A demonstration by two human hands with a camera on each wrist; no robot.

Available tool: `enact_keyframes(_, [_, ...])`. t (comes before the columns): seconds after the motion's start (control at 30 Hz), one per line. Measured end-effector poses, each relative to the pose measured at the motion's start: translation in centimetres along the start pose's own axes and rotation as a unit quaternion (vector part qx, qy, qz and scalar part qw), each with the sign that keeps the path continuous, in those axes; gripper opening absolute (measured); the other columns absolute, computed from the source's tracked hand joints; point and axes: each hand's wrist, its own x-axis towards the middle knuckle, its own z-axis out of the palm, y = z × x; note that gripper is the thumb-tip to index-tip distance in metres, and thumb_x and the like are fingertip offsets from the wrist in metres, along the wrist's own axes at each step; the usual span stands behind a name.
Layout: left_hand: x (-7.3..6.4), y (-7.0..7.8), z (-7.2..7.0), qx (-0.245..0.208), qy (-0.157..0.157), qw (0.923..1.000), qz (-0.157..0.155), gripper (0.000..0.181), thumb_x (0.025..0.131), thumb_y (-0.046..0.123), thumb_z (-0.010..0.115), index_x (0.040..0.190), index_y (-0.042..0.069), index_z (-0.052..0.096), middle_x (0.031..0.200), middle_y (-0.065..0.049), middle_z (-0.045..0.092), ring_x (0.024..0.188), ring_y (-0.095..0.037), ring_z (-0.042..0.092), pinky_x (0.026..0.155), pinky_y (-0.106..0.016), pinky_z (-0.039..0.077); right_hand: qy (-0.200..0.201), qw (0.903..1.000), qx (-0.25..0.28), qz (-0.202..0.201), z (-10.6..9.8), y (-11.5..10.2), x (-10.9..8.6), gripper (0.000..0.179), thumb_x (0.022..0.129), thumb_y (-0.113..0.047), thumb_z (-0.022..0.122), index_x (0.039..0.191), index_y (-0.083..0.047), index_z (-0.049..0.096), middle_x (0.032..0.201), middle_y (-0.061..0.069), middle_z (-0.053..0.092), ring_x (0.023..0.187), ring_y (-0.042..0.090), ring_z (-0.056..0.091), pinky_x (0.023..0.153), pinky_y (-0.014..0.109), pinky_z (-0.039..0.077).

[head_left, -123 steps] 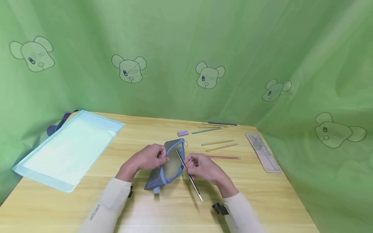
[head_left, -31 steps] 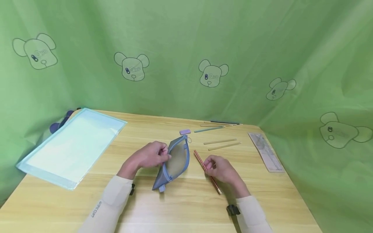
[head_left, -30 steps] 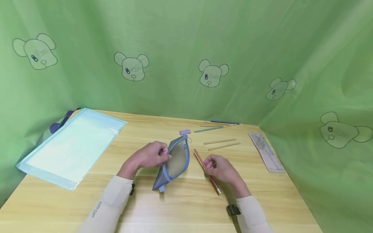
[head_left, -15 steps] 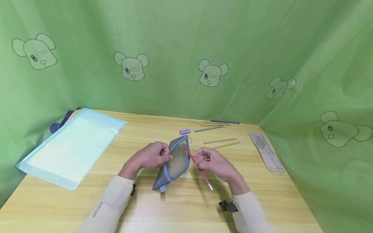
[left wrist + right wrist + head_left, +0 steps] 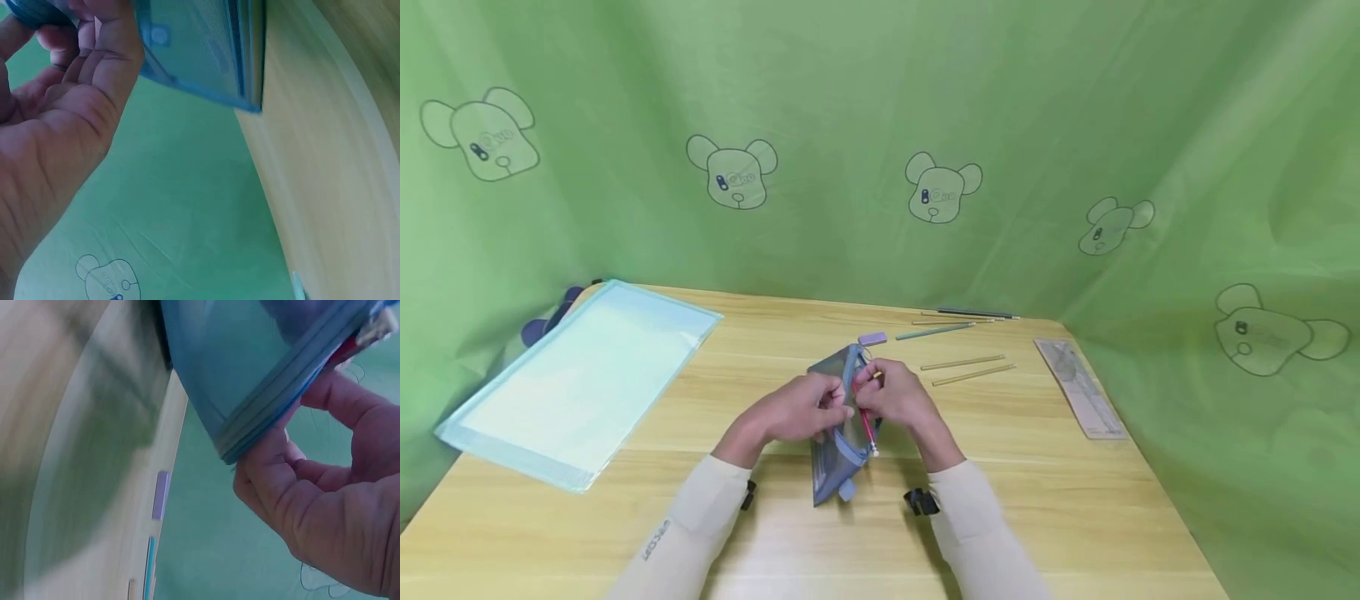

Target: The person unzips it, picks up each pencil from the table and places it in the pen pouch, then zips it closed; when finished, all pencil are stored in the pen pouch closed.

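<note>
A blue-grey mesh zip pouch (image 5: 831,475) is held up over the table, its zipped mouth spread and turned to the right. My left hand (image 5: 797,408) pinches the near left side of its rim. At the mouth, my right hand (image 5: 897,395) pinches a red pencil (image 5: 867,427), whose white eraser end (image 5: 873,452) points down toward me. The pencil's other end is hidden by the fingers and pouch. In the right wrist view, my right fingertips (image 5: 265,453) touch the pouch's zip edge (image 5: 275,403). The left wrist view shows mesh (image 5: 194,44) beyond my curled fingers.
Two plain wooden pencils (image 5: 973,375) lie right of the pouch. Behind it are a purple eraser (image 5: 872,339), a teal pencil (image 5: 934,332) and darker pencils (image 5: 977,314). A packaged ruler set (image 5: 1078,390) lies far right, a pale blue document sleeve (image 5: 580,387) far left.
My right hand has brought the red pencil from the table on the right, leftward to the pouch mouth. The pouch has tilted and its mouth has narrowed. The black pencil held earlier is gone from my hand.
</note>
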Motion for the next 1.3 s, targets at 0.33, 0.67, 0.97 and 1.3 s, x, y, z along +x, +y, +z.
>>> enact_keyframes(0.33, [-0.2, -0.1, -0.7, -0.045, 0.032, 0.9984, -0.014, 0.024, 0.107, 0.012, 0.064, 0.087, 0.008, 0.053, 0.084, -0.003, 0.056, 0.072, -0.027, 0.067, 0.075, -0.057, 0.064, 0.014, 0.9984, 0.005, -0.054, 1.4, -0.2, 0.0, 0.009, 0.097, 0.005, 0.070, 0.104, 0.000, 0.069, 0.095, 0.013, 0.071, 0.078, 0.019, 0.072, 0.076, 0.037, 0.067])
enact_keyframes(0.67, [-0.6, 0.2, -1.7, 0.020, 0.048, 0.9985, -0.018, 0.025, 0.103, 0.014, 0.069, 0.082, 0.011, 0.057, 0.076, 0.002, 0.056, 0.069, -0.013, 0.055, 0.064, -0.026, 0.051, 0.058, 0.9902, -0.089, -0.090, -5.8, 5.8, -0.5, 0.018, 0.099, -0.004, 0.072, 0.117, 0.001, 0.070, 0.108, 0.015, 0.074, 0.100, 0.024, 0.070, 0.093, 0.038, 0.062])
enact_keyframes(0.97, [-0.7, 0.0, -1.9, 0.019, 0.047, 0.9984, -0.024, 0.025, 0.103, 0.014, 0.069, 0.082, 0.011, 0.057, 0.077, 0.002, 0.057, 0.070, -0.013, 0.054, 0.063, -0.025, 0.050, 0.095, 0.9826, -0.155, -0.040, -14.3, 12.2, 1.0, 0.031, 0.104, -0.006, 0.066, 0.133, 0.004, 0.064, 0.137, 0.028, 0.068, 0.132, 0.048, 0.063, 0.114, 0.062, 0.050])
enact_keyframes(1.3, [-0.8, -0.3, -2.0, 0.025, 0.047, 0.9984, -0.018, 0.024, 0.103, 0.014, 0.070, 0.082, 0.010, 0.058, 0.078, 0.001, 0.058, 0.071, -0.013, 0.053, 0.062, -0.023, 0.046, 0.057, 0.9599, -0.266, -0.069, -15.9, 14.1, 2.8, 0.047, 0.097, 0.002, 0.069, 0.143, 0.000, 0.061, 0.152, 0.028, 0.059, 0.147, 0.055, 0.046, 0.124, 0.071, 0.034])
